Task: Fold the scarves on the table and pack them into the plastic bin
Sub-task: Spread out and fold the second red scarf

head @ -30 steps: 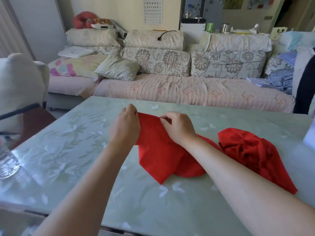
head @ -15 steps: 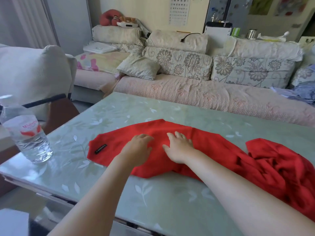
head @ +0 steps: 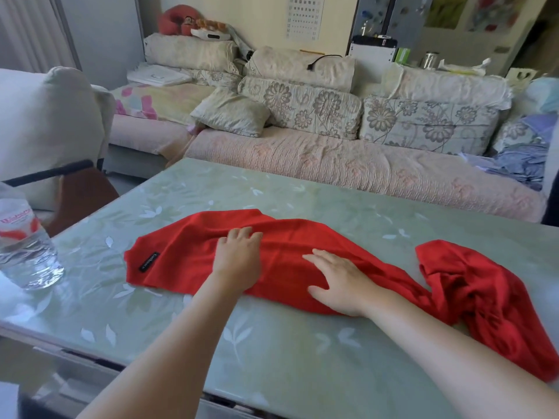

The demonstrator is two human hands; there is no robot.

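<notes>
A red scarf [head: 187,252] lies spread along the green glass table [head: 272,358], its left end flat with a small black label [head: 149,261]. Its right end is bunched in a crumpled heap [head: 472,291] near the table's right side. My left hand [head: 237,258] rests flat on the middle of the scarf, fingers straight. My right hand [head: 335,281] presses flat on the cloth a little to the right, fingers spread. No plastic bin is in view.
A clear water bottle [head: 25,246] stands at the table's left edge. A chair with a white cushion [head: 45,131] is beside it. A long sofa [head: 348,164] with cushions runs behind the table's far edge.
My hands held a bunched end of the scarf a second ago; it now lies spread out to the left. Both hands have flattened on it and moved apart. The view swung left.
</notes>
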